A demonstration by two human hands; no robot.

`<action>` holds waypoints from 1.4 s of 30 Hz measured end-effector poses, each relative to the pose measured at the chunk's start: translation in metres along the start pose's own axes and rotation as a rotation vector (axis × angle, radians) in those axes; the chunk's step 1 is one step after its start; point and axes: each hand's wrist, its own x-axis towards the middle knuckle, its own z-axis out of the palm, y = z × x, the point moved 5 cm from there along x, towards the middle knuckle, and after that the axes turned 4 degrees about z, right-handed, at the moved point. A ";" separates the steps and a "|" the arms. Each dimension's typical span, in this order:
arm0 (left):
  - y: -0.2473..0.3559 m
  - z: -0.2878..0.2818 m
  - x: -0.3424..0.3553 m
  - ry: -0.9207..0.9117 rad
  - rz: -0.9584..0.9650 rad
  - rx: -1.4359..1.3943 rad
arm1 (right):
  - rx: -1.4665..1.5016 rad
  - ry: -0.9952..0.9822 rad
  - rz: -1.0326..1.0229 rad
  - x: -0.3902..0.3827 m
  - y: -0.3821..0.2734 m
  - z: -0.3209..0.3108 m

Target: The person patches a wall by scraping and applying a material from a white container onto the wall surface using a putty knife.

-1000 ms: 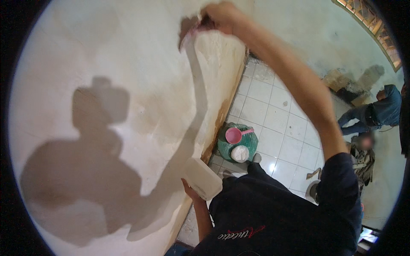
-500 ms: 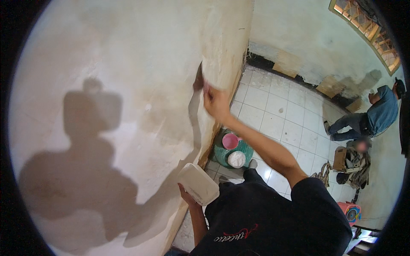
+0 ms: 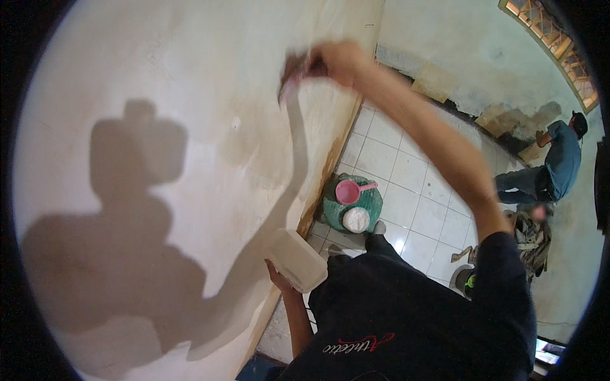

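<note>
My left hand is closed on a white rectangular plastic tub, held low beside the wall. Whether the tub holds anything is hard to see. My right hand is raised with the arm stretched out across the view, its fingers closed on a thin, flat pinkish scraper. Motion blurs both hand and scraper. The scraper is at the pale plastered wall, close to its own shadow; firm contact cannot be made out.
A green sack on the tiled floor bears a pink dipper and a round white container. Near the far wall at right, another person bends over. A dark bucket stands by my right side.
My right hand has swept up along the wall with the scraper, whose blade has turned from pointing up to pointing down-left. My left hand and the tub have barely moved.
</note>
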 end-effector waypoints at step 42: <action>-0.009 -0.006 -0.008 0.002 -0.057 -0.094 | 0.607 0.628 0.058 -0.177 -0.044 0.121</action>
